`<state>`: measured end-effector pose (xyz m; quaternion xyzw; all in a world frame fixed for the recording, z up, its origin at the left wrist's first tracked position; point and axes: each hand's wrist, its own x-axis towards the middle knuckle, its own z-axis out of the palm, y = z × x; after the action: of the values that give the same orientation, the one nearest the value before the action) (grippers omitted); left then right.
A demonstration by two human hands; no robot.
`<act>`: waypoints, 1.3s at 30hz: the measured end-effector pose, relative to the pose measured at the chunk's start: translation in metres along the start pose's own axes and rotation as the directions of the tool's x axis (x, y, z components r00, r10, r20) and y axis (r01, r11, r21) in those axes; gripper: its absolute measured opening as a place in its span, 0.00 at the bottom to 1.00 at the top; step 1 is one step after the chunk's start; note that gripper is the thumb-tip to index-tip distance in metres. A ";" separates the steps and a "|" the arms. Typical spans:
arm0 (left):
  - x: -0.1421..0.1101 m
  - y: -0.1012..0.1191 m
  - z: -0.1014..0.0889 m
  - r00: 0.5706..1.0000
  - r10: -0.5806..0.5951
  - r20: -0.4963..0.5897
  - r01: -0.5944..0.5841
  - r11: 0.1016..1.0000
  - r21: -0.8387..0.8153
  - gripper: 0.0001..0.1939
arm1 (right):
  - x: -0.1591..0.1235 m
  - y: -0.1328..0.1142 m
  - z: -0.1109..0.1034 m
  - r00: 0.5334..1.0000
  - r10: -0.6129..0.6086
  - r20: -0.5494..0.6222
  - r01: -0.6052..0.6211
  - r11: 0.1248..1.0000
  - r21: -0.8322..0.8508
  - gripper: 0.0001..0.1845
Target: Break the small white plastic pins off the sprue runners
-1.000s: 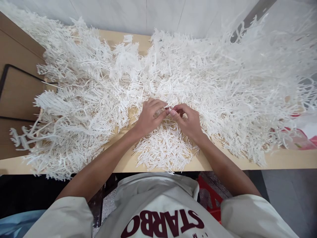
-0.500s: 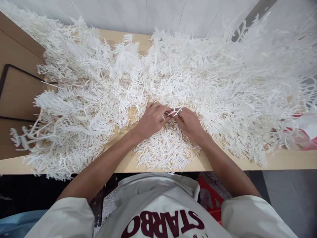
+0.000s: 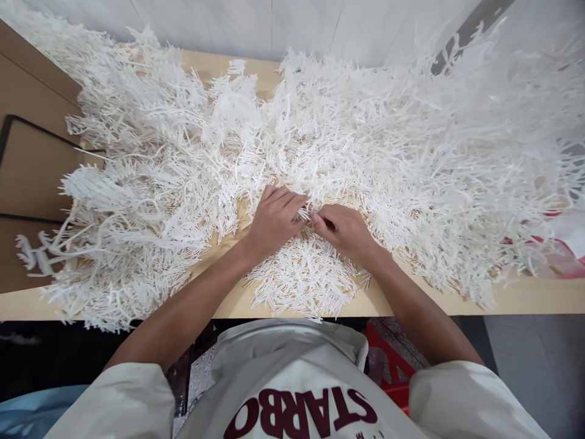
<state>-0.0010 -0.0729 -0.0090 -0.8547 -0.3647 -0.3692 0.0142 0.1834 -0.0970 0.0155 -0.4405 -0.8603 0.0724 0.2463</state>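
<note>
My left hand [image 3: 278, 218] is closed around a small bunch of thin white plastic pieces [image 3: 303, 213], whose ends poke out between thumb and fingers. Close against it, my right hand [image 3: 346, 233] pinches with thumb and forefinger at the edge of that bunch; what exactly lies in the pinch is too small to make out. Below both hands, a low pile of short white plastic sticks [image 3: 306, 280] is spread near the table's front edge. Ahead of them lies a large heap of branched white plastic strips [image 3: 388, 140], tangled together.
The heap covers much of the wooden table [image 3: 530, 299] and reaches the wall behind. A cardboard box [image 3: 36, 164] with a black wire frame stands at the left. Red and clear plastic bags [image 3: 555, 256] lie at the right. A red stool [image 3: 388, 366] shows below.
My hands have drawn closer together. The branched white strip that stretched between them no longer shows there, and my right hand has shifted slightly left with its fingers curled in.
</note>
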 end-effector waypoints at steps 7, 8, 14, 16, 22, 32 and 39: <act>0.008 0.004 -0.008 0.995 -0.014 0.096 0.030 0.986 -0.166 0.07 | 0.000 -0.005 -0.003 0.966 0.184 -0.182 -0.166 0.980 0.109 0.13; 0.009 0.005 -0.008 0.994 -0.036 0.102 0.055 0.982 -0.183 0.07 | 0.000 -0.005 -0.003 0.965 0.187 -0.181 -0.168 0.979 0.115 0.13; 0.006 0.003 -0.004 0.992 -0.020 0.122 0.038 0.988 -0.152 0.05 | 0.000 -0.002 -0.001 0.976 0.162 -0.143 -0.160 0.987 0.030 0.15; 0.005 0.001 -0.003 0.991 0.003 0.134 0.015 0.992 -0.127 0.05 | -0.001 -0.001 -0.001 0.974 0.178 -0.141 -0.176 0.984 0.026 0.16; 0.004 0.003 -0.002 0.993 -0.049 0.111 0.062 0.991 -0.118 0.07 | 0.000 -0.002 0.000 0.976 0.206 -0.068 -0.193 0.968 0.160 0.14; 0.004 0.001 0.000 1.000 -0.022 -0.011 0.022 0.997 -0.071 0.06 | 0.002 -0.006 -0.003 0.930 0.365 0.055 -0.361 0.869 0.339 0.18; 0.000 0.000 0.002 0.999 -0.053 -0.006 0.052 0.995 -0.088 0.06 | 0.002 -0.005 0.001 0.961 0.265 0.079 -0.276 0.904 0.327 0.17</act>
<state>0.0005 -0.0725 -0.0106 -0.8431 -0.3704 -0.3884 -0.0314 0.1783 -0.0988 0.0174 -0.5060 -0.7698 0.2580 0.2911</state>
